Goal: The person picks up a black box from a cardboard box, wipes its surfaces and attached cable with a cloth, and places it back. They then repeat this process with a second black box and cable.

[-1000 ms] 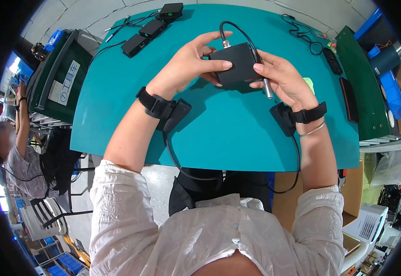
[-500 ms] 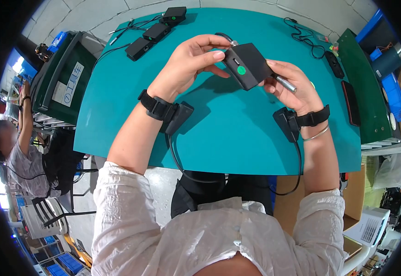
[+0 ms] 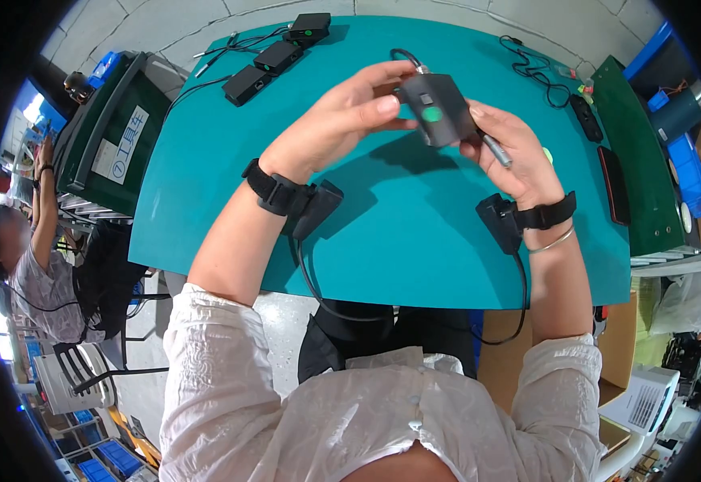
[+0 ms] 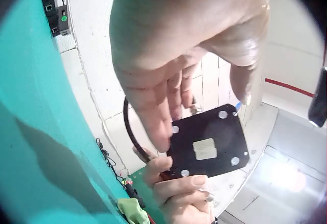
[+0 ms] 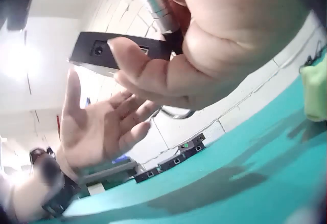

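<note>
My right hand (image 3: 515, 149) grips a small black electronic box (image 3: 445, 108) by its right side, above the table. Along that side it also holds a silver cylindrical plug (image 3: 495, 150), on the end of the box's looped black cable (image 3: 405, 55). A face with a small slot and a round green sticker (image 3: 431, 115) is turned to the head camera. My left hand (image 3: 350, 120) stays at the box's left side, fingers loosely extended and thumb apart. In the left wrist view, the underside shows a pale label (image 4: 204, 149) and round pads at its corners.
Three similar black boxes (image 3: 278, 56) with cables lie at the back left of the green table (image 3: 414, 257). A coiled black cable (image 3: 531, 64), a power strip (image 3: 584, 116) and a dark phone-like slab (image 3: 613, 183) lie along the right. Another person sits at far left.
The box has turned from its plain broad face to the face with slot and green sticker. My left thumb and fingers have come off it; my right hand keeps hold.
</note>
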The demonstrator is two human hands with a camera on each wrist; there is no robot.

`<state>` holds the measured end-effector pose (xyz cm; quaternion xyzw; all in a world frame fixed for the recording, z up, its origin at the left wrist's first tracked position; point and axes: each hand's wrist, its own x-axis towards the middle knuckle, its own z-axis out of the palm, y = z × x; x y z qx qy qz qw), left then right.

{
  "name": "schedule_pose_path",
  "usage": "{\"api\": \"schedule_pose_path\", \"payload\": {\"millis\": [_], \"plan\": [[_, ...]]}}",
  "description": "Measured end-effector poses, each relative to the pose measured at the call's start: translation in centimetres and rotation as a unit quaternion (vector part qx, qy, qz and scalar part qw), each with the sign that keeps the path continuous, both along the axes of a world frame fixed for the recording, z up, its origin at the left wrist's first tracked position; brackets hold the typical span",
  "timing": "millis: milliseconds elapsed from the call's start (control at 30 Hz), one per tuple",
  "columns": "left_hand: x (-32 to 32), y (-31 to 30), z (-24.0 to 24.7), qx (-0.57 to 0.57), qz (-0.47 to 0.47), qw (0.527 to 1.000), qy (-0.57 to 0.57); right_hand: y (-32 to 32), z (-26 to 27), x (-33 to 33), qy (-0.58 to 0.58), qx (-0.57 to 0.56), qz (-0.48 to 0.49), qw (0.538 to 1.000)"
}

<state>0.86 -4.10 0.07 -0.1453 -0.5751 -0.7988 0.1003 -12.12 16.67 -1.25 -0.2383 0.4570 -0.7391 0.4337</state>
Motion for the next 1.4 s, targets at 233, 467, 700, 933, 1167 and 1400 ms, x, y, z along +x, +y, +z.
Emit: {"api": "schedule_pose_path", "payload": {"millis": [233,467,700,933,1167,1400], "plan": [[-0.1,-0.4,0.3,-0.066,0.066,0.991,-0.099,-1.2,1.6,3.0,0.171,0.014,-0.122,0.978],[0.4,-5.2,1.3,-0.073,0.000,0.992,-0.104,0.7,0.6,-1.4,0.053,-0.012,-0.199,0.978],[-0.3,-7.7,-0.9,0.004,0.231,0.951,-0.206,1.5,0.8,-2.4,0.202,0.086,-0.246,0.944],[-0.9,-9.4,-1.6,0.121,0.221,0.948,-0.195,1.9,-0.2,-3.8,0.430,0.143,-0.275,0.848],[-0.5,-7.8,-0.7,-0.057,0.144,0.985,-0.074,2.2,0.9,-2.6,0.735,0.237,-0.441,0.457],[-0.6,-6.2,-0.2,-0.126,0.110,0.981,-0.097,1.6,0.8,-3.0,0.439,0.337,-0.340,0.760]]}}
